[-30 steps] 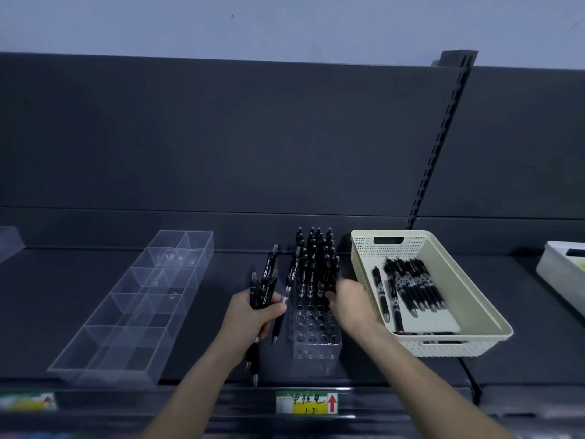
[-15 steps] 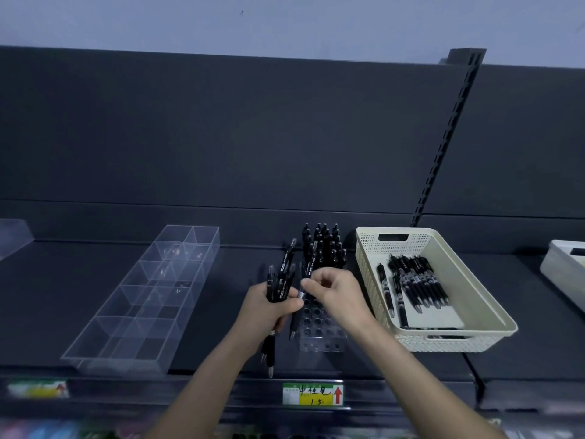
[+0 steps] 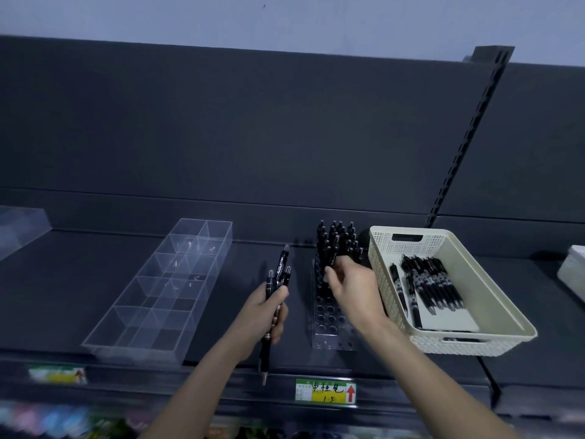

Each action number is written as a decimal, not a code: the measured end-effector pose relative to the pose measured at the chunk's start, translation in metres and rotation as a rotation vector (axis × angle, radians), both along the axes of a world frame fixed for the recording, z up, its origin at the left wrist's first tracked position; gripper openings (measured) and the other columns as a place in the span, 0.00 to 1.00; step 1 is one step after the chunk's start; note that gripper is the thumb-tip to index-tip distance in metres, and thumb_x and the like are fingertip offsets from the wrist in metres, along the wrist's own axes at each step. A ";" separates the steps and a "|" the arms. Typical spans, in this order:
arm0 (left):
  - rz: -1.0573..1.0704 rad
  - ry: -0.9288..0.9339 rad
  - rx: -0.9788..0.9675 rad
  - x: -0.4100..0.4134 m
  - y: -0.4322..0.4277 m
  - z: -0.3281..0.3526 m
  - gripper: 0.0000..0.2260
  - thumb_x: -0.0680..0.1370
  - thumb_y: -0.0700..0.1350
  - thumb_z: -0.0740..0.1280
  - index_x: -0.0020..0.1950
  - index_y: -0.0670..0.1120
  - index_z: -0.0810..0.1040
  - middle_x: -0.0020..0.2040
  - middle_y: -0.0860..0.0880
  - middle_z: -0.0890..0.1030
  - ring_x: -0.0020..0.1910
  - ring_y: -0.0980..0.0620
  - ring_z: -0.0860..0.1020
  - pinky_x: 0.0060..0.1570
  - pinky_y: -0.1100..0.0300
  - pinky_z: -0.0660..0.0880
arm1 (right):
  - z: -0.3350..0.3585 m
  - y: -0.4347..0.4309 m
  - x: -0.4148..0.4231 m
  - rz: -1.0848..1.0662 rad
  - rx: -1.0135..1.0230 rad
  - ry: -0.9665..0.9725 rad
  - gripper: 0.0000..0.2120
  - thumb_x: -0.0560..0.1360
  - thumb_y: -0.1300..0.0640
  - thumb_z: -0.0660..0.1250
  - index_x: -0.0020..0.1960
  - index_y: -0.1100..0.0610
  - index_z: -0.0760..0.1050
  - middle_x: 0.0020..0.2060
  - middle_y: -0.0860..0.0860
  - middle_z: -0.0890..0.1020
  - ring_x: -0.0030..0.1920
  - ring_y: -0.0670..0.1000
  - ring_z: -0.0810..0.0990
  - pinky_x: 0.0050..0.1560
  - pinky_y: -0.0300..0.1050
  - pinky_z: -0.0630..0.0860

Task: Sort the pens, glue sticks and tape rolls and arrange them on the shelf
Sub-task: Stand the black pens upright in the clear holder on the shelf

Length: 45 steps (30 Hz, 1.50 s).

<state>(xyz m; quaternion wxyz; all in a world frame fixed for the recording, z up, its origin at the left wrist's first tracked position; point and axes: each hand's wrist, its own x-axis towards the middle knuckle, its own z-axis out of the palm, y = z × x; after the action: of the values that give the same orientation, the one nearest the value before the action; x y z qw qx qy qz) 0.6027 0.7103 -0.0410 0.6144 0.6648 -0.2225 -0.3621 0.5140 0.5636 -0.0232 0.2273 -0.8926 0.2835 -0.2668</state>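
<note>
My right hand [image 3: 354,289] pinches one black pen [image 3: 331,256] by its upper barrel over the clear pen rack [image 3: 330,324]. My left hand [image 3: 262,315], at the rack's 9 o'clock, is clenched round a bundle of pens [image 3: 280,274], tips down. The rack's far rows, toward 12 o'clock, are packed with standing pens [image 3: 338,236]; the holes toward 6 o'clock are free.

To do this well I'd keep the pen upright, find the nearest free hole behind the filled rows, and lower it straight down without knocking the neighbours. The rack looks light, so I'd avoid side pushes. I judge the left grip a little loose, since one pen hangs low; I'd tighten it before feeding the next one across.

At the rack's 3 o'clock a cream basket [image 3: 459,345] holds more loose pens [image 3: 433,286]. At 9 o'clock, beyond my left hand, lies a clear divided tray [image 3: 152,315].

All of this sits on a dark shelf [image 3: 63,280] with a price label [image 3: 326,389] on its front edge. A white bin [image 3: 573,270] shows at far 3 o'clock, a clear box [image 3: 19,226] at far 9 o'clock. Behind are a dark back panel [image 3: 221,122], a slotted upright [image 3: 468,131] and a pale wall [image 3: 285,17].
</note>
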 end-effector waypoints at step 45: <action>0.098 -0.268 0.005 -0.011 -0.015 -0.004 0.05 0.81 0.45 0.58 0.52 0.44 0.70 0.31 0.50 0.66 0.28 0.56 0.64 0.26 0.65 0.63 | 0.014 -0.012 -0.020 0.056 0.073 0.087 0.08 0.80 0.57 0.57 0.43 0.57 0.66 0.38 0.52 0.73 0.38 0.51 0.71 0.41 0.42 0.68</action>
<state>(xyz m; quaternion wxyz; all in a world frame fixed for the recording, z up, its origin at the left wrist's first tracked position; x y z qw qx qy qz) 0.5915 0.6957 -0.0449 0.5946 0.7186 -0.2689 -0.2401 0.4942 0.5517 -0.0095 0.2547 -0.9021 0.2775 -0.2107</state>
